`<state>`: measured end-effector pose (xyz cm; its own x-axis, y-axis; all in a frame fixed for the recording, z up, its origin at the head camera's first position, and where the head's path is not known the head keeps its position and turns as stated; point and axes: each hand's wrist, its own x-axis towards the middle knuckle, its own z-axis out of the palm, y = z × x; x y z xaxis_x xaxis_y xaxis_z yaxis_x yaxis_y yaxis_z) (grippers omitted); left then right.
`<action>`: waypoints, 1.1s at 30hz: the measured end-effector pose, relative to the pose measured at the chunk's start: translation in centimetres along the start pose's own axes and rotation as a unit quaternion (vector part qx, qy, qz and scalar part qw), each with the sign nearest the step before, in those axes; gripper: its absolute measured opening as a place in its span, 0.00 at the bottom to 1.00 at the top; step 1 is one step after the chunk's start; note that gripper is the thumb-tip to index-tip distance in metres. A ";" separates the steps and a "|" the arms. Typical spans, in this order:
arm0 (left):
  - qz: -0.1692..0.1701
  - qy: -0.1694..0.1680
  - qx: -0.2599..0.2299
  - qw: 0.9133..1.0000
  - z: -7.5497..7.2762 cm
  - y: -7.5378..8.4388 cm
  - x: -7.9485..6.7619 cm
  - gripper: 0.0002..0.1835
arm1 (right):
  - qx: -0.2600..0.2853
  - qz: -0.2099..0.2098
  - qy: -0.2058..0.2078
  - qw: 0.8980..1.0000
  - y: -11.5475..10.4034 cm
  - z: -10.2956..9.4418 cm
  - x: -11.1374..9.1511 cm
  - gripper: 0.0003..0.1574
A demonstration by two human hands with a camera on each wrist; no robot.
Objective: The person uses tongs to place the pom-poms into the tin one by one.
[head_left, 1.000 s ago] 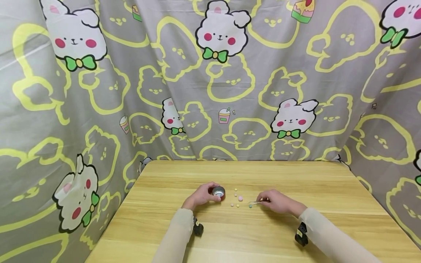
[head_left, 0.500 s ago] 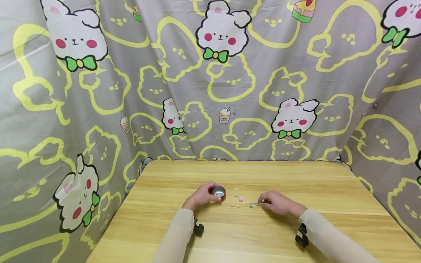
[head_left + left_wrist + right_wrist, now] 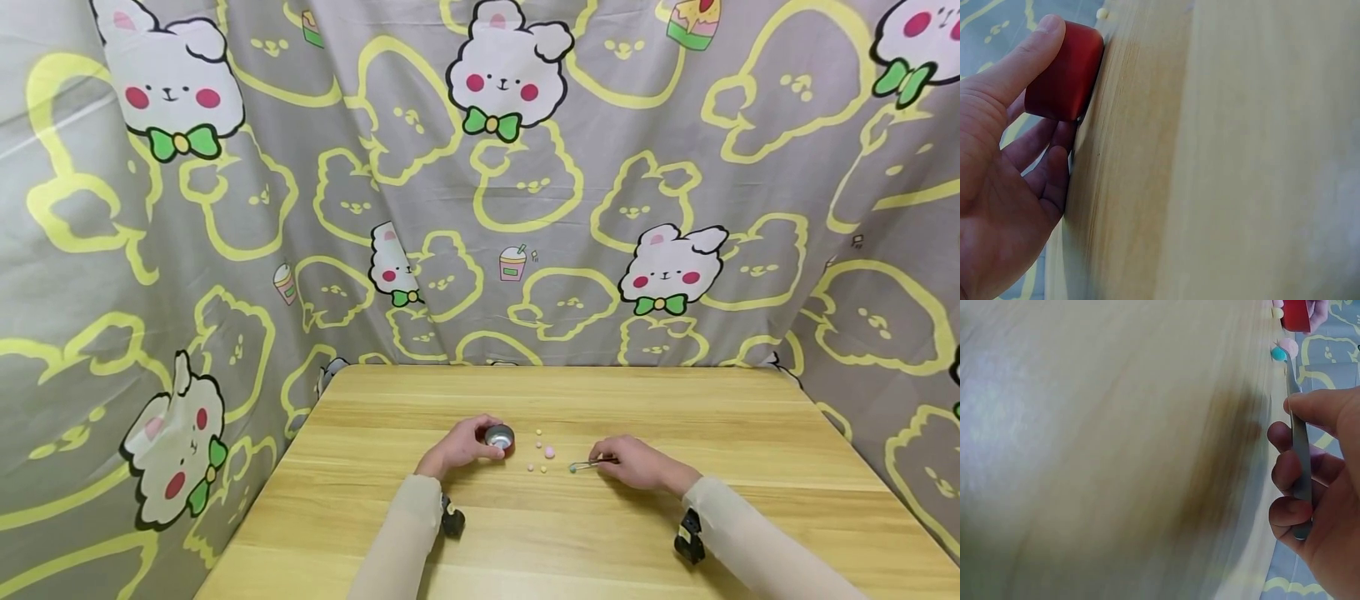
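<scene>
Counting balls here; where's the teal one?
In the head view, the teal ball is right of the others, at the tips of the tweezers in the right hand.

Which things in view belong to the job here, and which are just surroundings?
Part of the job:
red cup, held by the left hand
tweezers, held by the right hand
teal ball, at the tweezers' tips
five other small balls nearby, probably

Surroundings:
table, merely the surface
patterned curtain
black wrist devices

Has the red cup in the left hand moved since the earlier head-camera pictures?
No. In the head view, the red cup, held by the left hand, shows no clear shift in any direction against the table's back edge.
</scene>
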<state>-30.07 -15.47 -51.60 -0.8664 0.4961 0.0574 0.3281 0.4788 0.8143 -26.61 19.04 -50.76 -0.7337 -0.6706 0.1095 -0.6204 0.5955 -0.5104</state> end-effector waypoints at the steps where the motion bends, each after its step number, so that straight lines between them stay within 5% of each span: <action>1: -0.001 0.000 0.003 1.000 0.0 0.0 0.0 0.25 | -0.002 0.001 0.000 1.000 0.0 0.0 0.0 0.07; 19: -0.015 -0.005 0.010 1.000 -0.3 -0.2 0.1 0.26 | -0.023 -0.025 0.008 0.999 0.8 0.1 -0.2 0.07; 33: -0.010 -0.003 0.003 1.000 -0.3 -0.2 0.1 0.26 | 0.004 -0.007 0.035 0.999 0.5 -0.5 -0.2 0.09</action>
<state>-30.30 -15.69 -51.58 -0.8703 0.4911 0.0376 0.3135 0.4934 0.8114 -26.91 19.70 -50.60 -0.7428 -0.6461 0.1752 -0.6284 0.5827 -0.5153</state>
